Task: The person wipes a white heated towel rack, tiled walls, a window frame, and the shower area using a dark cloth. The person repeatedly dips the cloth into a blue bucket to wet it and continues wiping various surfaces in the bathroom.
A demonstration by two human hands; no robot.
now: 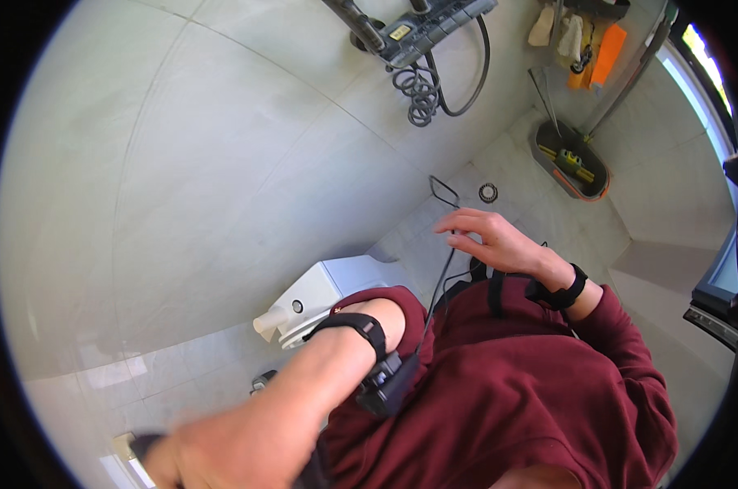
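My left hand (222, 448) is at the lower left, smeared by motion, its fingers mostly hidden. A dark object (146, 445) shows at its far side; I cannot make out its kind or whether the hand holds it. Around the left wrist sits a black strap (359, 324) with a small black device (387, 383). My right hand (495, 239) hovers right of centre with fingers stretched out and thumb apart. A thin black cable (440, 287) runs from the left-wrist device up past the right fingertips and loops beyond them. Another black band (577, 287) circles the right wrist.
A white fixture (344, 281) with a short round stub stands by the tiled wall. Above hangs a dark rack (434, 33) with a coiled hose (422, 96). A grey oval bucket (577, 183) with a mop, a floor drain (488, 193) and hanging orange cloth (608, 53) are at the far right.
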